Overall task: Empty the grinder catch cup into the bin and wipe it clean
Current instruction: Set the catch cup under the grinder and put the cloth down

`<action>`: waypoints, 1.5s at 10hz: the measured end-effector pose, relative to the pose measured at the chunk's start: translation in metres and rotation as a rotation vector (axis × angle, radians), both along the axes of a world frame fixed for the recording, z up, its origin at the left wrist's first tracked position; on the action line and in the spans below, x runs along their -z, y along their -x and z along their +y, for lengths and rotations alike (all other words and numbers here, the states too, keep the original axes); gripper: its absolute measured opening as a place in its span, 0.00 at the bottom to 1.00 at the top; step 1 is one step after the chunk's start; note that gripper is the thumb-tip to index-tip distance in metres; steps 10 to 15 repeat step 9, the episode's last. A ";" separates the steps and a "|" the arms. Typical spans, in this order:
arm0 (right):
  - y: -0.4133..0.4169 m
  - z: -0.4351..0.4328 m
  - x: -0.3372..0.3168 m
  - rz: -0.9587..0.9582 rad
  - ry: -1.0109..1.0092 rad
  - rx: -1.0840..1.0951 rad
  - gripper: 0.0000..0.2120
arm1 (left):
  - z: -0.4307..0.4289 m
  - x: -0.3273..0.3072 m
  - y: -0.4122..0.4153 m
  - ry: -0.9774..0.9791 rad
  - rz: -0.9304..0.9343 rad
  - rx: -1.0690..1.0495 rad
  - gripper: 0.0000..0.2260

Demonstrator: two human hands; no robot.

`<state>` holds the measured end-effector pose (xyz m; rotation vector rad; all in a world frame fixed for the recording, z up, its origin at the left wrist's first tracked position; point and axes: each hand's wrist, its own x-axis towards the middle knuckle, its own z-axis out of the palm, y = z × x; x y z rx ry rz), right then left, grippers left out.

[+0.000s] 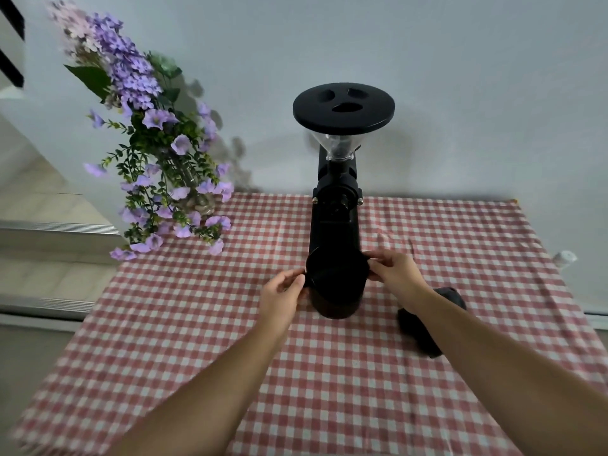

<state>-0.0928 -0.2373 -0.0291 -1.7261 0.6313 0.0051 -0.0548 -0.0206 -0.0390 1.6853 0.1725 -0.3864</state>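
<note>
A tall black coffee grinder (336, 205) with a clear hopper and a round black lid stands at the back middle of the table. At its foot sits the black catch cup (336, 284), open side up. My left hand (283, 292) grips the cup's left rim and my right hand (393, 271) pinches its right rim. A dark cloth (424, 327) lies on the table to the right, partly hidden under my right forearm. No bin is in view.
A red and white checked tablecloth (329, 373) covers the table. A vase of purple flowers (164, 179) stands at the back left corner. A white wall runs behind; steps lie off the left side.
</note>
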 end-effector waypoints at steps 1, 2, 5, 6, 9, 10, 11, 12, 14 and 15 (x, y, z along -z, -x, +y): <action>-0.004 0.000 -0.001 0.010 -0.011 0.032 0.10 | -0.004 -0.005 -0.024 -0.070 -0.054 0.050 0.08; -0.009 0.001 0.001 0.023 0.001 0.058 0.10 | -0.009 -0.006 -0.042 -0.150 -0.071 0.095 0.12; -0.007 0.004 0.005 0.032 0.022 0.092 0.08 | -0.014 0.004 -0.054 -0.234 -0.085 0.171 0.12; -0.007 0.004 0.002 0.039 0.038 0.075 0.08 | -0.013 0.005 -0.058 -0.273 -0.126 0.193 0.12; 0.001 0.011 0.000 0.108 0.127 0.049 0.14 | -0.010 0.002 -0.049 -0.339 -0.156 0.213 0.16; 0.001 0.011 0.000 0.108 0.127 0.049 0.14 | -0.010 0.002 -0.049 -0.339 -0.156 0.213 0.16; 0.001 0.011 0.000 0.108 0.127 0.049 0.14 | -0.010 0.002 -0.049 -0.339 -0.156 0.213 0.16; 0.001 0.011 0.000 0.108 0.127 0.049 0.14 | -0.010 0.002 -0.049 -0.339 -0.156 0.213 0.16; 0.001 0.011 0.000 0.108 0.127 0.049 0.14 | -0.010 0.002 -0.049 -0.339 -0.156 0.213 0.16; 0.001 0.011 0.000 0.108 0.127 0.049 0.14 | -0.010 0.002 -0.049 -0.339 -0.156 0.213 0.16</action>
